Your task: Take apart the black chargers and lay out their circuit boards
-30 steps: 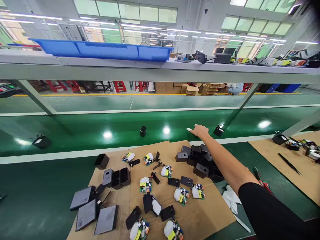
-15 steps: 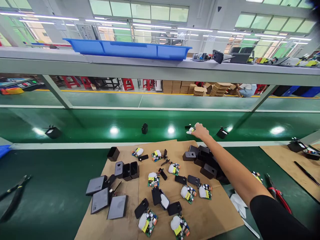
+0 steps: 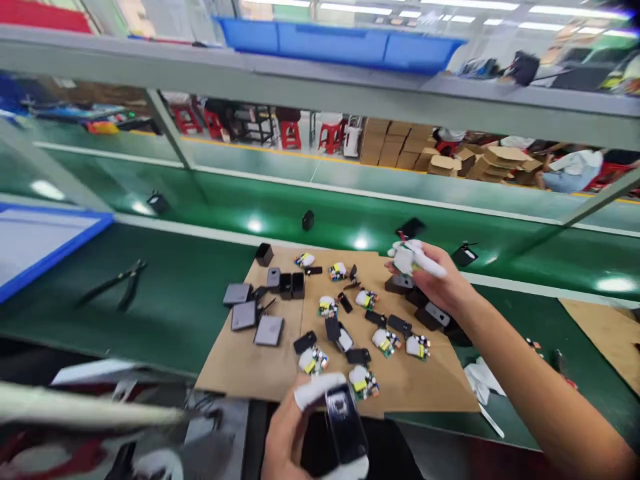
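Left hand (image 3: 287, 433) newly near cardboard edge (image 3: 225, 385)

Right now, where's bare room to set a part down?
Green bench between pliers and cardboard; cardboard's near left corner, nearer than the grey cases. Crowded: cardboard's middle, with circuit boards, and far right, with black housings by the right hand.

Left hand (image 3: 286, 433) curled low, right arm (image 3: 530, 367) stretched forward, right hand (image 3: 437, 277) pinched closed
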`<state>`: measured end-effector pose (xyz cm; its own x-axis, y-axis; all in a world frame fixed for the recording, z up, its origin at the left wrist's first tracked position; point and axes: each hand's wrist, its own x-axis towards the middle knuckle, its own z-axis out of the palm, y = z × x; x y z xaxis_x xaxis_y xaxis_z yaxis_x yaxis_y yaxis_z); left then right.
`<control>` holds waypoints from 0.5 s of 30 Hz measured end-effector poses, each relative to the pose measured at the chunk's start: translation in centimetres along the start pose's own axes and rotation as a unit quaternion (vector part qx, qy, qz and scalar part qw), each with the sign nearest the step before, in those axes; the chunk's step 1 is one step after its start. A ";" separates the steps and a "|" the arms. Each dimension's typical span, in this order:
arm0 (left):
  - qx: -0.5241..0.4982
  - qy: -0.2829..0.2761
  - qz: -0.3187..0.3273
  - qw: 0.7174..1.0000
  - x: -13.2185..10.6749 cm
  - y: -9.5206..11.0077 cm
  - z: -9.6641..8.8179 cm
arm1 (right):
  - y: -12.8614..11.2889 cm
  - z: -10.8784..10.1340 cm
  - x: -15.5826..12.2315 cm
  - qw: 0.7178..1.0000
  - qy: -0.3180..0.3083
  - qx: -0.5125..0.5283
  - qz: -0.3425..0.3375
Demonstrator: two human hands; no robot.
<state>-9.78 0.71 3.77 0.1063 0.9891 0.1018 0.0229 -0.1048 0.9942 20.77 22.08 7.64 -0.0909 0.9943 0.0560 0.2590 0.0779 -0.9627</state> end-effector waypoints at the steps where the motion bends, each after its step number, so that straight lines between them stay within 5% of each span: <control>1: 0.000 0.010 0.012 1.000 -0.1 0.2 -0.4 | -0.8 1.3 -3.4 0.995 0.001 0.094 -0.018; 4: 0.010 -0.005 0.095 0.995 -0.2 1.4 -1.0 | -3.3 4.9 -12.4 0.961 -0.031 0.259 -0.088; 7: 0.018 -0.028 0.130 0.991 -0.6 3.0 -0.9 | -5.5 7.6 -17.7 0.952 -0.051 0.262 -0.151; 10: 0.016 -0.030 0.127 0.991 -1.5 3.7 -0.7 | -6.3 9.0 -19.7 0.954 -0.034 0.234 -0.183; 15: -0.011 -0.016 0.141 0.990 -3.0 3.2 -0.8 | -5.6 9.4 -21.1 0.957 -0.030 0.253 -0.139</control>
<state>-10.86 -2.52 6.73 0.1373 0.9170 0.3746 -0.0342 -0.3735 0.9270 12.19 0.00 9.38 -0.1478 0.9328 0.3286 -0.2809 0.2790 -0.9183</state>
